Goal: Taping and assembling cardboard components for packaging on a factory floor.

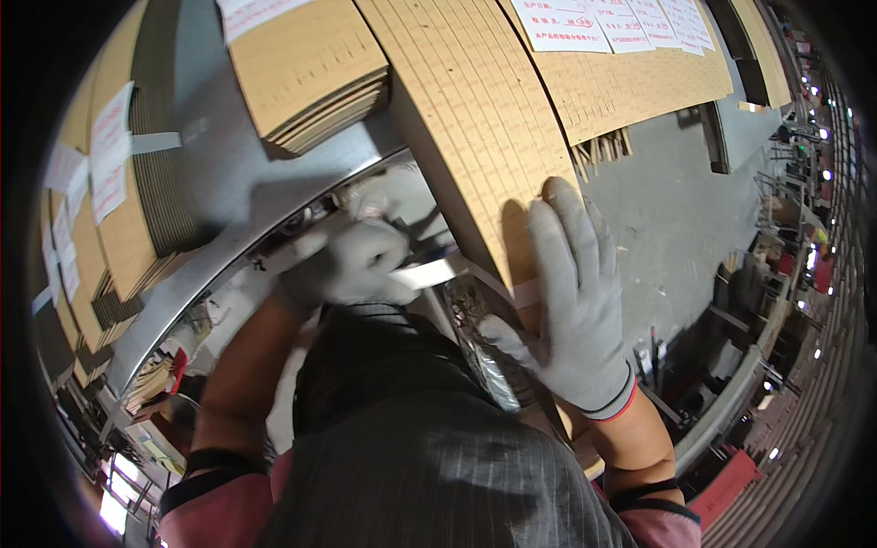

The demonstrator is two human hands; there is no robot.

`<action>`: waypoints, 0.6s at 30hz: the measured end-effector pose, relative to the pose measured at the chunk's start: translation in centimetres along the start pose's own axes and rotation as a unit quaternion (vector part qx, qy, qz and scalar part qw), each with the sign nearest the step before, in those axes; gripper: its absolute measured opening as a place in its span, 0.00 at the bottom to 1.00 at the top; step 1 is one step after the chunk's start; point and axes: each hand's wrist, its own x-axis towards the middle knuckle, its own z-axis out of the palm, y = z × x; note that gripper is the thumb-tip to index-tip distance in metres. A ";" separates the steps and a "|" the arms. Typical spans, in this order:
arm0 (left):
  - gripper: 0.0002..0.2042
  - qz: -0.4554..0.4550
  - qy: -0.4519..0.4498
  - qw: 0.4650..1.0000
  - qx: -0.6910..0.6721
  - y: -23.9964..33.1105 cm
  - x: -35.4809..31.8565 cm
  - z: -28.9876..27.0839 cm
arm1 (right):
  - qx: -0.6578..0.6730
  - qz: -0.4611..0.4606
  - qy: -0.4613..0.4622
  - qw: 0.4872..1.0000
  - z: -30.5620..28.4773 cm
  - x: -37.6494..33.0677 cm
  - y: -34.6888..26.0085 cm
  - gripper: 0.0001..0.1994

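My left hand (361,260), in a grey glove and somewhat blurred, is closed on a white strip (429,274) that looks like tape or banding. The strip runs from my fingers toward the near end of a long brown board stack (470,114). What else the left fingers cover is hidden. My right hand (577,301), in a grey glove with a red-edged cuff, rests with fingers stretched on the near right part of that stack; its thumb is spread out to the left. Thin parallel lines run along the stack's top.
Left of the long stack lies a shorter brown stack (306,68) on a grey metal table (206,137). Banded stacks (169,173) with white paper labels stand at the far left. Another labelled stack (639,87) lies at the upper right. A grey floor (671,233) shows beyond my right hand.
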 end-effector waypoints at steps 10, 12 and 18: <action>0.26 0.182 0.033 0.982 0.028 12.7 12.2 -1.9 | 0.390 0.123 0.107 0.906 0.2 -2.2 2.5 0.13; 0.27 0.110 0.065 0.984 -0.123 14.9 8.3 -3.3 | 0.299 0.086 0.161 0.937 1.3 -2.3 1.8 0.14; 0.21 -0.005 -0.058 0.998 -0.031 16.0 2.4 -2.1 | 0.130 -0.036 0.103 0.985 -0.2 -2.0 -0.3 0.18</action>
